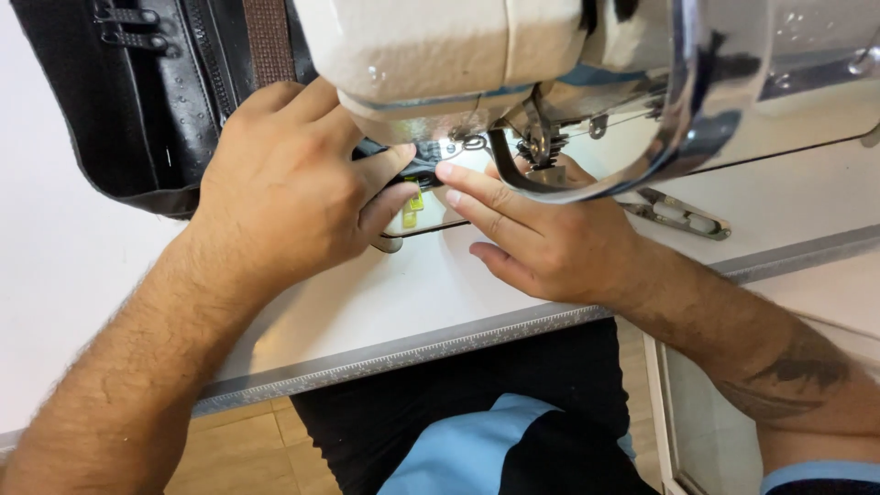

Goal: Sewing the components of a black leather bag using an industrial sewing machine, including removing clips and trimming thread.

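A black bag piece [156,101], leather-like with zippers and a brown strap [269,37] running across it, is lying on the white table [82,275] and reaching in under the head of the cream sewing machine [440,46]. Its dark edge is sitting just below the needle area [536,147], where a small lamp is lighting the metal plate.

The left hand [284,188] is resting on the bag's edge to the left of the needle, fingers curled and pressing the material down, thumb pointing toward the presser foot. The right hand [541,234] is lying just in front of the needle, fingers stretched flat and loose, fingertips touching the material beside the left thumb; it is not gripping anything.

A small yellow tag [414,203] is showing between the two hands. To the right of the needle, a pair of metal thread snips [678,213] is lying on the table, well apart from both hands. A ruled metal strip [412,353] is running along the table's near edge.
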